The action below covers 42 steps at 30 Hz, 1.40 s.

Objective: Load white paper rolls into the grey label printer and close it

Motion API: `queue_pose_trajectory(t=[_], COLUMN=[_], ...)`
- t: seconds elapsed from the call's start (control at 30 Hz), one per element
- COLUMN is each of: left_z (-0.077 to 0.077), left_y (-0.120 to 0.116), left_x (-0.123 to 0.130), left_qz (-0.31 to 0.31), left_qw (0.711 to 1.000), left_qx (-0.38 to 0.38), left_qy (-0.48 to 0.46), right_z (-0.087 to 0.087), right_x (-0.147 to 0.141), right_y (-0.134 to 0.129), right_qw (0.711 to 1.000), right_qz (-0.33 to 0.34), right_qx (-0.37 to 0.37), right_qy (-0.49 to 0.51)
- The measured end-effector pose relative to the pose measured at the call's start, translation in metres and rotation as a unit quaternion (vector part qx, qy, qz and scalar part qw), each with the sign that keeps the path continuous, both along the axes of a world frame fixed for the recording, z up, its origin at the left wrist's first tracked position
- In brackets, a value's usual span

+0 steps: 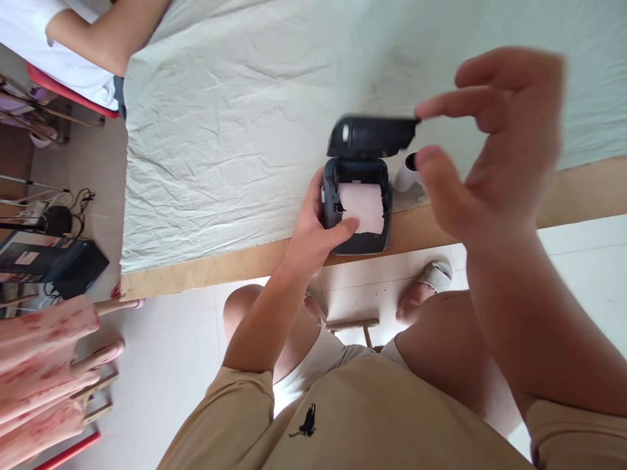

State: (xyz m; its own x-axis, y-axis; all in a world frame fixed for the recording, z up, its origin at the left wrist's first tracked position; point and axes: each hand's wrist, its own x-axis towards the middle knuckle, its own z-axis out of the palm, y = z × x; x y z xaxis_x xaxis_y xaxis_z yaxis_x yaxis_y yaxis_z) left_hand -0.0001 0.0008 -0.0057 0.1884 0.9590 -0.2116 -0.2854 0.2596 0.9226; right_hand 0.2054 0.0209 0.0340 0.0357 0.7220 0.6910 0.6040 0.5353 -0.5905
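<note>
A small dark label printer point(360, 245) stands at the table's near edge with its black lid point(372, 136) raised. Pale pinkish paper point(365, 199) shows in its bay, the strip reaching over the front. My left hand point(318, 225) grips the printer's left side, its thumb pressing on the paper. On the right, my right hand point(499, 143) is raised, slightly blurred, with thumb and fingers apart. One fingertip is at the lid's right corner; whether it touches is hard to tell. A small white roll point(406, 175) with a dark hollow end is beside the printer, near my right thumb.
A wrinkled pale green cloth point(220, 143) covers the table, leaving a wooden edge strip point(196, 267) bare. Another person's arm point(108, 36) rests at the far left corner. Black boxes and cables point(73, 261) lie on the floor at left, near pinkish fabric point(44, 352).
</note>
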Motion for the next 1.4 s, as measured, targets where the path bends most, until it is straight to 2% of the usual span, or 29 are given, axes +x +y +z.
queue_pose_trajectory(t=[0.07, 0.1, 0.17, 0.27, 0.33, 0.5, 0.73, 0.87, 1.0, 1.27, 1.4], left_z=[0.0, 0.0, 0.0, -0.001, -0.001, -0.004, -0.006, -0.003, -0.004, -0.014, -0.017], left_y=[0.0, 0.0, -0.001, -0.001, -0.001, 0.003, 0.003, 0.002, 0.004, 0.009, 0.01], left_x=[0.0, 0.0, 0.0, 0.0, 0.001, 0.001, 0.0, 0.001, 0.003, 0.009, 0.008], left_qz=[0.009, 0.009, 0.001, -0.003, 0.01, -0.018, -0.02, -0.018, -0.03, 0.053, 0.081], left_qw=[1.0, 1.0, 1.0, 1.0, 0.999, 0.999, 0.999, 0.999, 0.996, 0.993, 0.991], left_qx=[-0.009, -0.012, -0.011, 0.0, -0.002, -0.002, 0.02, 0.028, 0.031, -0.041, -0.02], left_qy=[-0.003, -0.003, -0.002, -0.021, -0.039, -0.04, -0.035, -0.033, -0.082, -0.094, -0.103], right_z=[0.001, 0.0, -0.004, -0.016, -0.025, -0.033, -0.034, -0.035, -0.041, -0.049, -0.051], right_x=[-0.001, -0.003, -0.01, -0.021, -0.024, -0.02, -0.013, -0.011, -0.007, -0.005, -0.005], right_y=[-0.005, -0.008, -0.018, -0.032, -0.038, -0.04, -0.032, -0.031, -0.032, -0.034, -0.032], right_qw=[0.997, 0.996, 0.995, 0.988, 0.982, 0.959, 0.933, 0.935, 0.943, 0.917, 0.908], right_qz=[-0.034, -0.051, -0.049, 0.006, 0.012, 0.031, 0.063, 0.072, 0.091, 0.134, 0.14], right_qx=[0.043, 0.038, -0.01, -0.101, -0.147, -0.264, -0.338, -0.33, -0.299, -0.321, -0.331], right_qy=[0.053, 0.066, 0.083, 0.117, 0.12, 0.099, 0.105, 0.105, 0.109, 0.195, 0.215])
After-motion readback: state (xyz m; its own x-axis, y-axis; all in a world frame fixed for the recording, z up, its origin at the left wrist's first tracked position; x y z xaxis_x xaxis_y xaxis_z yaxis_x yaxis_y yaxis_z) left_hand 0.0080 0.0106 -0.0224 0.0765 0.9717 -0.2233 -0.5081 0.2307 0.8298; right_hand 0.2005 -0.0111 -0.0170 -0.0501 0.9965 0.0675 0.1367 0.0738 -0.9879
